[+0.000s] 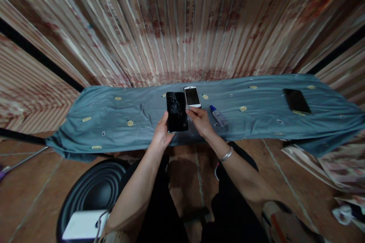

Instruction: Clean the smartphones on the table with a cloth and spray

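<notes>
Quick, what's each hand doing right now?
Left hand: closed on the cracked black phone.
Right hand: fingers pinching something small at the phone's edge; cannot tell what.

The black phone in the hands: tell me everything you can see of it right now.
The black phone is a slim dark slab with a glossy glass front, screen off. Cracks spread over its upper part. It is held upright, face toward the camera, above the near edge of the blue-grey cloth. The left hand grips its lower left edge; the right hand touches its right side with something small and pale pinched in the fingertips. A white phone lies just behind it.
</notes>
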Motion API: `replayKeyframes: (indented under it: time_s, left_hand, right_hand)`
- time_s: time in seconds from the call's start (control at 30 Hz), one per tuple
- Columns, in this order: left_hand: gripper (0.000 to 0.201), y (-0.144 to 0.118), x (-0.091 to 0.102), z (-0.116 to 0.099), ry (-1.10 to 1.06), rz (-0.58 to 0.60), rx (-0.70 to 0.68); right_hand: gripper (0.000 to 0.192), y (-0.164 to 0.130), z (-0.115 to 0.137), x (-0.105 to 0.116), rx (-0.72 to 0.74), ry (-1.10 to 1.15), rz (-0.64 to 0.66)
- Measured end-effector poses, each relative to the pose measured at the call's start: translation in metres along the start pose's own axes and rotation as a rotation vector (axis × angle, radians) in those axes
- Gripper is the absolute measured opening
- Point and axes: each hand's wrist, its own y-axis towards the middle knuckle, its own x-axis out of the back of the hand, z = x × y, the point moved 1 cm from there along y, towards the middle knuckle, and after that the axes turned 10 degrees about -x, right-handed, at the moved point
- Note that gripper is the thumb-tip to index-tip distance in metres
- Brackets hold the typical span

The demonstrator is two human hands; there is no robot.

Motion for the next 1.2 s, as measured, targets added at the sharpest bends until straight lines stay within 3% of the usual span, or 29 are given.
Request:
replayKeyframes:
  time_s: [0.3, 0.53, 0.83, 1.03, 1.2]
  left_hand:
    - [0.042, -0.009, 0.001, 0.006, 0.081, 0.070, 0.107]
    - [0.048, -0.025, -0.001, 0.007, 0.096, 0.204, 0.169]
    - [0.056, -0.035, -0.001, 0.013, 0.169, 0.244, 0.206]
    - [0.052, -0.038, -0.003, 0.014, 0.242, 0.233, 0.170]
    - [0.049, -0.036, 0.001, 0.017, 0.256, 0.199, 0.108]
  right_hand:
    - [0.038, -0.003, 0.002, 0.009, 0.192, -0.351, -0.146]
    - [0.037, 0.004, 0.007, 0.028, 0.282, -0.442, -0.206]
    - [0.039, 0.000, 0.013, 0.028, 0.491, -0.652, -0.143]
    - [0.045, -0.005, 0.019, 0.023, 0.620, -0.767, -0.050]
    - [0.047, -0.011, 0.019, 0.017, 0.643, -0.857, 0.035]
